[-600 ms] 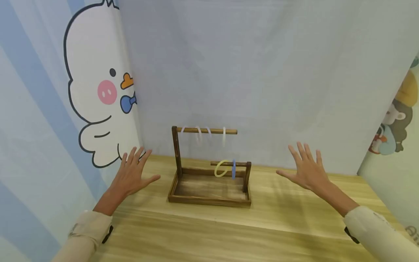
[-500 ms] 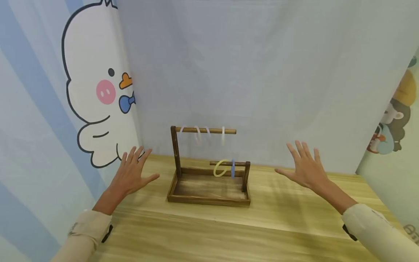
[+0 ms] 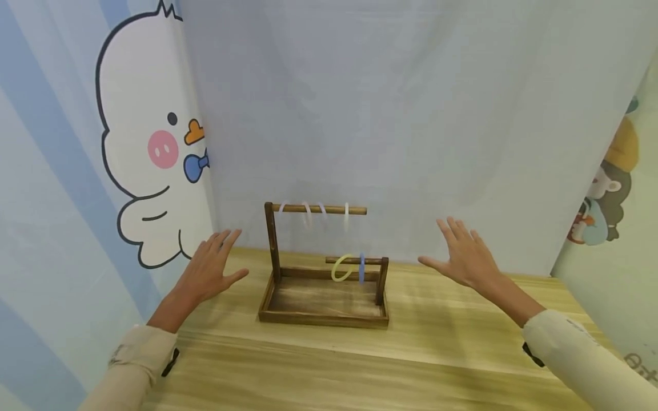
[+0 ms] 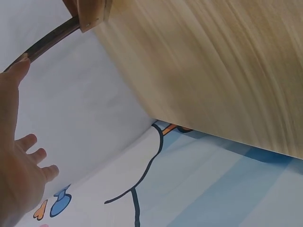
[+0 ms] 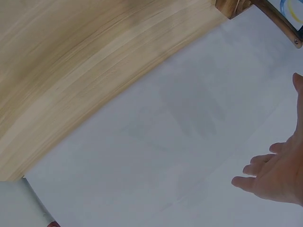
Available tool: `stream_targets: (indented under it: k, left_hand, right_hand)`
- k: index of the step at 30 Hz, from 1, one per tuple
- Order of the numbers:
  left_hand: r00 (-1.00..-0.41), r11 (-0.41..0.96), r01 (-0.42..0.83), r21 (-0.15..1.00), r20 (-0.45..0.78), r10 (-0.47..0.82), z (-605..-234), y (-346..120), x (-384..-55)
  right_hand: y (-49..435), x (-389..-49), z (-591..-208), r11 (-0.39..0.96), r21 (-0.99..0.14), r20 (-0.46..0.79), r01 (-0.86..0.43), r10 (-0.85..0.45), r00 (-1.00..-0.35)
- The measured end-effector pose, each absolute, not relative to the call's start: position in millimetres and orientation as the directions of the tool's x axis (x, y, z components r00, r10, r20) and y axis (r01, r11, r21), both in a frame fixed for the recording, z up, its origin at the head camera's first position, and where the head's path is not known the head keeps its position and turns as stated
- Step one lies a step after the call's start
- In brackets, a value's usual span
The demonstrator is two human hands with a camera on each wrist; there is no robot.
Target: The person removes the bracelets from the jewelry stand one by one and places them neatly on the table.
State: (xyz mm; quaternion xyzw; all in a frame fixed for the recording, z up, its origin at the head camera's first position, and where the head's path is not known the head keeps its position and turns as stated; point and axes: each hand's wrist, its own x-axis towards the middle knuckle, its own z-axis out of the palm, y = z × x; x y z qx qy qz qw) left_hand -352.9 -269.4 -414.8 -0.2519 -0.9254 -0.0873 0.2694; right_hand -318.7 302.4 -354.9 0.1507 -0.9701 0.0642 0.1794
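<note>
Since the earlier frames, the right hand [image 3: 470, 260] has drawn a little inward, narrowing the gap to the wooden stand [image 3: 324, 320]; the left hand [image 3: 203, 271] has barely changed, and the head view has shifted slightly. The stand sits on the table [image 3: 308, 371] between the two hands, its long axis running from the left hand's side to the right's. In the head view the left hand looks nearer, its thumb just beside the tall post, though how high either hand floats is hard to judge.

The upper rod [image 3: 334, 210] points its free end toward the right hand and carries four pale rings [image 3: 346, 218]. The lower rod [image 3: 373, 261] points back toward the left hand, with a yellow ring [image 3: 334, 273] and, closer to the right hand, a blue ring [image 3: 362, 268].

Both hands are spread, fingers extended and thumbs turned inward, holding nothing and apparently touching nothing.
</note>
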Motion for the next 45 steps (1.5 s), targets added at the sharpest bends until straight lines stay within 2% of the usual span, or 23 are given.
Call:
stream_targets:
  k: [7,22,32,45]
  left_hand:
    - [-0.675,0.823,0.568,0.014,0.579,0.457,-407,-265,-358]
    - [-0.645,0.779,0.626,0.037,0.586,0.491,-389,-251,-371]
    - [-0.708,0.784,0.609,0.123,0.53,0.467,-381,-240,-377]
    - [-0.744,0.775,0.601,0.194,0.488,0.455,-374,-229,-383]
  right_hand:
    - [289,-322,-352,0.932,-0.09,0.417,-0.352,-0.286,-0.863]
    - [250,-333,-348,0.889,-0.213,0.425,-0.406,-0.29,-0.858]
    - [225,-341,-348,0.851,-0.232,0.462,-0.472,-0.331,-0.823]
    - [201,-349,-354,0.838,-0.225,0.477,-0.497,-0.35,-0.806]
